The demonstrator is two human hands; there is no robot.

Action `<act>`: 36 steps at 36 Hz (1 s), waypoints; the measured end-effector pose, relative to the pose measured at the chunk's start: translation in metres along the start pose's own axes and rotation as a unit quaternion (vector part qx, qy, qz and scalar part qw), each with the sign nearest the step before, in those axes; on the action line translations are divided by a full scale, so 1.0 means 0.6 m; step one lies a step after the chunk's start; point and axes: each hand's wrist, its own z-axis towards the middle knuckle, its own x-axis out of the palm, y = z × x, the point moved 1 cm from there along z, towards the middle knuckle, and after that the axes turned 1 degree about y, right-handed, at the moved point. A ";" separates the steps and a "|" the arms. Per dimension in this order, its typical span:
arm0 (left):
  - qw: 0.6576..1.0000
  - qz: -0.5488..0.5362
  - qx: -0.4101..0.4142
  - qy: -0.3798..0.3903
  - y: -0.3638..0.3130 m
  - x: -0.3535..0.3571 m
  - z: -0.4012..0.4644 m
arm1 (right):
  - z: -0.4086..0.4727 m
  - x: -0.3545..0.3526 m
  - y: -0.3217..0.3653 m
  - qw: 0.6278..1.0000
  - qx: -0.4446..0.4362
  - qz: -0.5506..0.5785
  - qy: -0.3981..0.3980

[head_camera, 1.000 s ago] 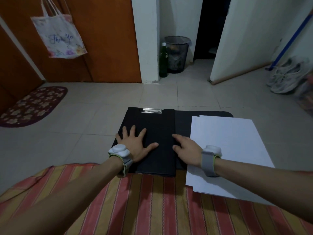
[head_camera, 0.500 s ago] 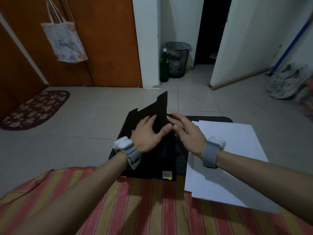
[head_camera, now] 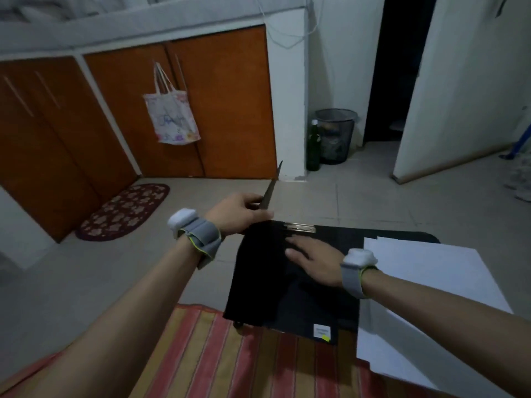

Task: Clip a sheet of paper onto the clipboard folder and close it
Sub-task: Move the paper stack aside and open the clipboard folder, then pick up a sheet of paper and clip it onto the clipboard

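Folder (head_camera: pixel 290 285) lies open on the floor, its near edge overlapping a striped mat (head_camera: pixel 230 357), and the step in hand looks like opening: the cover (head_camera: pixel 271 188) stands almost edge-on, swung up to the left of the board. Left hand (head_camera: pixel 238 214) is curled shut around that cover, thumb and fingers pinching its edge and holding it raised above the floor. Just to its right the metal clip (head_camera: pixel 300 227) sits at the far end of the board, closed and with nothing under it. Right hand (head_camera: pixel 313 259) lies flat and spread on the board below the clip, fingers loose, gripping nothing and seemingly steadying the folder. Further right, paper (head_camera: pixel 425 277) lies as a loose stack on the floor, partly overlapping the folder's right side, untouched. Next, by my reading, the cover should be laid fully open or kept held back, then the right hand must take one sheet only, lift the clip and slide the sheet's top edge squarely under it before the cover comes down.
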 end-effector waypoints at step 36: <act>0.937 0.327 -0.076 -0.094 0.290 0.132 0.012 | -0.055 0.089 -0.114 0.941 0.010 -0.295 0.167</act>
